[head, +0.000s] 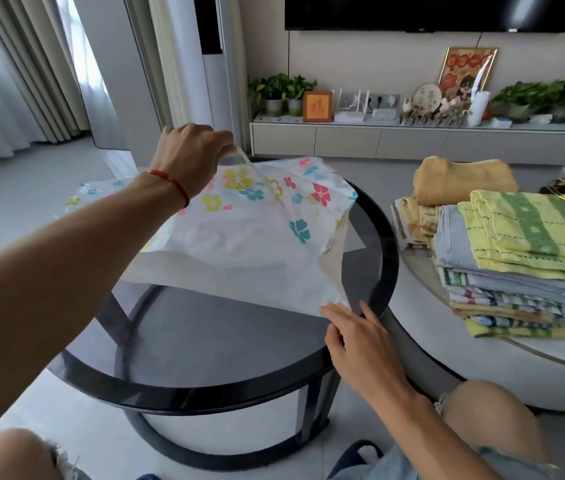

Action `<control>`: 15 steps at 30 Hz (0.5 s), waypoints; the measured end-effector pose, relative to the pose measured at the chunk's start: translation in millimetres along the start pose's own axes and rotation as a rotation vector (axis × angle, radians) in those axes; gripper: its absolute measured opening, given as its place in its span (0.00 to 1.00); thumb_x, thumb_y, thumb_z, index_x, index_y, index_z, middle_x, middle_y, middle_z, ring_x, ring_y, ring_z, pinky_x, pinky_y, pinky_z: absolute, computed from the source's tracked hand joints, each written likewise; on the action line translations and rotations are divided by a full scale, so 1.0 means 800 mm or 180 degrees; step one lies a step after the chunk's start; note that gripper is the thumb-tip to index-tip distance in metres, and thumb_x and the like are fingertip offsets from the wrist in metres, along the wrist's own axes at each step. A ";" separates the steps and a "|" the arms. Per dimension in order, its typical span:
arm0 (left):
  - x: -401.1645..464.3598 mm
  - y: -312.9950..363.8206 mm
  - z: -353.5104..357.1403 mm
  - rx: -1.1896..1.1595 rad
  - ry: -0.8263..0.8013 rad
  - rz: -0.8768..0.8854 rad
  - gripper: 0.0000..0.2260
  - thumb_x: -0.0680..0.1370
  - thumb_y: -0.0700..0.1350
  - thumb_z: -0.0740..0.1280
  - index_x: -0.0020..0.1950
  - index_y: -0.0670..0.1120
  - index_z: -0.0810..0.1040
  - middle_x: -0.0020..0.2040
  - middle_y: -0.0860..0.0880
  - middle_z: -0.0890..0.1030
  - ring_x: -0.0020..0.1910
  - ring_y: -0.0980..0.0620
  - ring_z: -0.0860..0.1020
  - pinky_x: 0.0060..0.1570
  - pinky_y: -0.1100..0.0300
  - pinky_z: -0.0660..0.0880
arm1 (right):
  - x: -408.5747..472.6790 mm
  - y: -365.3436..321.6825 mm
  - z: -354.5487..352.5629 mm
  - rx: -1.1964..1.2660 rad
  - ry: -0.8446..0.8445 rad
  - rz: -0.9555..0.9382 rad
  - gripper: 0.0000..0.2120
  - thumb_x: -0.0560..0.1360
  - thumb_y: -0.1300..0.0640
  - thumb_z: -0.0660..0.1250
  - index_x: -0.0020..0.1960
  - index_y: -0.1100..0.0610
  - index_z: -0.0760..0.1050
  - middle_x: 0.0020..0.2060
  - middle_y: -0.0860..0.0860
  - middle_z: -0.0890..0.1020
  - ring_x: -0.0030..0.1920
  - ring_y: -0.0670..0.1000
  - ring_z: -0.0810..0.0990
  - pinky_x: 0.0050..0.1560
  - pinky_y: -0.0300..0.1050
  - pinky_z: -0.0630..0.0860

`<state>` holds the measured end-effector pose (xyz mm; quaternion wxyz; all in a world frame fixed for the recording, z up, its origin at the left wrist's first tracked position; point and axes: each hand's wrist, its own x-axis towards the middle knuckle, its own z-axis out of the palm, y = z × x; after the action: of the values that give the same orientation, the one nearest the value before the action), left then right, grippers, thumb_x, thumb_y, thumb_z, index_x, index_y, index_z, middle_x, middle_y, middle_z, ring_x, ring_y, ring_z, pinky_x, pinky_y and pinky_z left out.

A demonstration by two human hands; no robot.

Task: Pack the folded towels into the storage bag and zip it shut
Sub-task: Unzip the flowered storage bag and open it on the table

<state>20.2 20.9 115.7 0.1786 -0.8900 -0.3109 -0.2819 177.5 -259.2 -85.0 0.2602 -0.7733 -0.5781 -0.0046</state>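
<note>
While the floral storage bag lies slack across the far half of the round dark glass table, I log both hands on it. Left hand is raised over the bag's far left part, fingers pinched shut on a pale strap or pull — I cannot tell which — lifting the fabric into a peak. Right hand sits at the near right corner of the bag, fingers extended and lying flat on the edge; whether it pinches the fabric I cannot tell.

Key relation: the folded towels are stacked on the pale table to the right, well apart from the bag, with an orange towel further back on the same surface. The stack lies right of both hands, and the right hand is clearly nearer to it — the left would have to cross the bag to reach.

The bag's long axis runs roughly far left to near right, so its near right corner points towards the stack. Bag looks empty and flat; mouth not visibly open.

My judgement: opening comes first, left holding the bag up, right free to fetch towels. Thin fabric may collapse if the left lets go.
</note>
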 end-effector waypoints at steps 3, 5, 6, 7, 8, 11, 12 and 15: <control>0.005 -0.007 -0.009 -0.0049 0.0121 -0.0167 0.13 0.83 0.51 0.62 0.50 0.45 0.82 0.40 0.42 0.81 0.40 0.37 0.80 0.41 0.50 0.75 | -0.004 -0.005 -0.006 -0.0015 -0.0249 0.0037 0.17 0.84 0.59 0.60 0.71 0.55 0.77 0.71 0.49 0.79 0.72 0.48 0.77 0.83 0.52 0.56; 0.003 0.000 -0.010 -0.0129 0.0119 -0.0216 0.13 0.82 0.52 0.62 0.51 0.45 0.82 0.41 0.41 0.81 0.41 0.37 0.79 0.40 0.50 0.75 | -0.004 -0.018 -0.010 -0.0365 -0.0410 0.0035 0.18 0.83 0.57 0.60 0.71 0.54 0.76 0.71 0.50 0.78 0.74 0.50 0.74 0.81 0.54 0.60; 0.002 0.007 -0.010 -0.0228 0.0058 -0.0178 0.12 0.82 0.51 0.63 0.52 0.44 0.82 0.42 0.41 0.82 0.42 0.37 0.79 0.41 0.49 0.76 | -0.003 -0.033 -0.013 -0.0600 -0.0411 -0.0002 0.17 0.81 0.56 0.61 0.68 0.54 0.77 0.68 0.51 0.81 0.71 0.52 0.76 0.77 0.55 0.65; -0.001 0.013 -0.009 -0.0366 -0.0038 -0.0102 0.11 0.82 0.50 0.64 0.53 0.44 0.82 0.43 0.41 0.82 0.43 0.37 0.79 0.41 0.49 0.76 | 0.001 -0.052 -0.017 -0.0755 -0.0311 -0.0094 0.16 0.78 0.55 0.63 0.64 0.55 0.79 0.63 0.51 0.83 0.68 0.54 0.78 0.72 0.57 0.69; -0.004 0.020 -0.009 -0.0545 -0.0149 -0.0004 0.10 0.82 0.48 0.64 0.53 0.43 0.82 0.44 0.40 0.82 0.44 0.37 0.79 0.42 0.48 0.76 | 0.009 -0.074 -0.018 -0.0786 -0.0166 -0.0197 0.15 0.75 0.54 0.64 0.60 0.55 0.81 0.58 0.51 0.85 0.66 0.56 0.80 0.68 0.59 0.72; -0.019 0.035 -0.014 -0.1038 -0.0417 0.0240 0.07 0.81 0.41 0.66 0.53 0.40 0.83 0.46 0.41 0.84 0.46 0.40 0.81 0.46 0.54 0.76 | 0.047 -0.141 -0.010 -0.0567 0.0014 -0.0579 0.21 0.74 0.49 0.64 0.63 0.57 0.78 0.57 0.51 0.84 0.61 0.56 0.81 0.70 0.60 0.69; -0.027 0.038 -0.016 -0.1143 -0.0489 0.0257 0.06 0.80 0.39 0.67 0.54 0.40 0.83 0.48 0.42 0.84 0.47 0.42 0.81 0.47 0.57 0.75 | 0.063 -0.161 -0.005 -0.0370 -0.0089 -0.0640 0.23 0.76 0.46 0.64 0.65 0.57 0.76 0.58 0.51 0.83 0.60 0.56 0.81 0.69 0.58 0.69; -0.049 0.045 -0.022 -0.1410 -0.0727 0.0027 0.07 0.78 0.39 0.70 0.56 0.43 0.83 0.47 0.45 0.85 0.46 0.47 0.82 0.49 0.57 0.77 | 0.099 -0.204 0.016 0.0377 -0.0797 -0.0630 0.27 0.78 0.43 0.66 0.71 0.57 0.68 0.63 0.54 0.81 0.62 0.60 0.80 0.60 0.56 0.75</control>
<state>11.4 -32.3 100.0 -0.0560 -0.9348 -0.2559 -0.2399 53.9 -151.2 -7.1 0.2296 -0.6904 -0.6787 0.1003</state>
